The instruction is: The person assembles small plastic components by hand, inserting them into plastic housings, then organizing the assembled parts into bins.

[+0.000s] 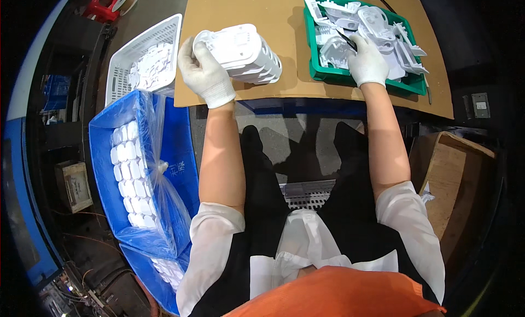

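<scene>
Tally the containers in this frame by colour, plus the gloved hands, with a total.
Blue bins: 2
Green tray: 1
White basket: 1
Gloved hands: 2, left hand holding a stack of white plastic parts, right hand in the green tray
Total: 6

Left of the person's knees stands a blue plastic crate [104, 153] lined with a clear plastic bag [158, 169], knotted at the top, with rows of white moulded parts packed inside. A second blue crate [143, 269] sits below it, also holding white parts. On the right, by the person's leg, stands an open brown cardboard box [456, 175]. At far left on the floor rests a small brown carton [74, 184] bearing a pale label, too small to make out.
</scene>
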The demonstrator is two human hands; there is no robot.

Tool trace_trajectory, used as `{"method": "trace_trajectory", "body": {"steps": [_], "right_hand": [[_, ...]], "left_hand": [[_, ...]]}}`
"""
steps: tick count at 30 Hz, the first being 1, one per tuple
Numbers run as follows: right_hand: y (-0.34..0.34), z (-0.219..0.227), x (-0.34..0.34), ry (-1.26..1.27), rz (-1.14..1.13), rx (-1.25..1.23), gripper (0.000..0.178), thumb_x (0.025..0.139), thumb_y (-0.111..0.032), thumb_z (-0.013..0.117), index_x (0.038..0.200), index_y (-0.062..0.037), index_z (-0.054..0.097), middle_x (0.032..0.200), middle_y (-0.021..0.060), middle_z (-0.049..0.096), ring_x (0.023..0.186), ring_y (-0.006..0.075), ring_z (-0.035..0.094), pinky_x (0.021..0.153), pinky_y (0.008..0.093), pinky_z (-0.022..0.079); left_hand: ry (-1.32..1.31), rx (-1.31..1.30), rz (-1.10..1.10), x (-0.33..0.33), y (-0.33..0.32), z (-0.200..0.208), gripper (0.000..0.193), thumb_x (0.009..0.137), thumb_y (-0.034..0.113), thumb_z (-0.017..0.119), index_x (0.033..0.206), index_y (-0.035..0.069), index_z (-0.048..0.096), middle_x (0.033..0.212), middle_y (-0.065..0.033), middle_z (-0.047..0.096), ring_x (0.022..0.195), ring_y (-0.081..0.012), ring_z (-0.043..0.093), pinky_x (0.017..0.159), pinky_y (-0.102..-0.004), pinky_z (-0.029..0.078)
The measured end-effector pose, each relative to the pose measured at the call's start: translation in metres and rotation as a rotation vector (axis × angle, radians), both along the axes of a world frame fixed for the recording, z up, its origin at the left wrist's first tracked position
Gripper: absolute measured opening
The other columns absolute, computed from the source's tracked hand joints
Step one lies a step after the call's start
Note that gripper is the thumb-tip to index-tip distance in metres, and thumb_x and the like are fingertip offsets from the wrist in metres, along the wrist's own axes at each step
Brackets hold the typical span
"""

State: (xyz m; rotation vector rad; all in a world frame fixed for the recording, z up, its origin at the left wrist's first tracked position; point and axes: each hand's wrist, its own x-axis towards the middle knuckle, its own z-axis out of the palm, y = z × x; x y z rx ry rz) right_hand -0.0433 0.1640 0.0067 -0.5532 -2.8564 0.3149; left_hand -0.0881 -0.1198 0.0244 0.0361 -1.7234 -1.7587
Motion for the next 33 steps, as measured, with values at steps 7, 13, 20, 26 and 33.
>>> {"method": "trace_trajectory", "body": {"steps": [7,13,20,26,33], "right_hand": [[0.004,-0.001,0.008,0.183,0.052,-0.088,0.031,0.081,-0.027,0.064,0.109,-0.0123,0.063,0.106,0.0103,0.066,0.098,0.0312,0.062,0.082,0.0400,0.050],[0.015,-0.001,0.019,0.267,0.087,-0.199,0.028,0.081,-0.023,0.064,0.106,-0.0107,0.064,0.097,0.0142,0.068,0.091,0.0330,0.065,0.079,0.0394,0.051],[0.007,0.002,0.021,0.122,0.221,-0.084,0.030,0.079,-0.021,0.063,0.108,-0.0164,0.065,0.094,0.0096,0.065,0.089,0.0306,0.063,0.076,0.0395,0.051],[0.011,0.003,0.020,0.693,0.068,-0.337,0.027,0.081,-0.019,0.069,0.106,-0.0074,0.067,0.096,0.0114,0.067,0.083,0.0225,0.066,0.075,0.0298,0.051],[0.018,0.005,0.031,0.763,0.120,-0.951,0.028,0.085,-0.018,0.066,0.103,0.0045,0.065,0.086,0.0016,0.065,0.074,0.0074,0.057,0.066,0.0229,0.047]], "left_hand": [[0.011,-0.237,0.241,0.011,0.000,-0.006,0.049,0.091,0.020,0.054,0.129,-0.009,0.041,0.117,-0.0183,0.052,0.104,-0.0250,0.052,0.092,-0.0340,0.043],[0.565,-0.473,0.264,0.034,0.025,-0.003,0.053,0.077,-0.002,0.056,0.128,-0.005,0.041,0.118,-0.0170,0.051,0.107,-0.0289,0.050,0.092,-0.0390,0.042],[0.474,-0.632,-0.519,0.082,0.085,0.010,0.035,0.068,-0.004,0.066,0.102,0.003,0.062,0.095,-0.0144,0.060,0.089,-0.0312,0.058,0.079,-0.0383,0.048],[0.314,-0.779,-0.597,0.081,0.103,-0.010,0.058,0.070,0.006,0.073,0.123,0.003,0.049,0.118,-0.0194,0.048,0.105,-0.0357,0.052,0.089,-0.0400,0.045],[0.171,-0.737,-0.560,0.072,0.099,-0.025,0.100,0.067,0.016,0.081,0.143,0.004,0.018,0.137,-0.0214,0.030,0.123,-0.0376,0.041,0.098,-0.0433,0.041]]}}
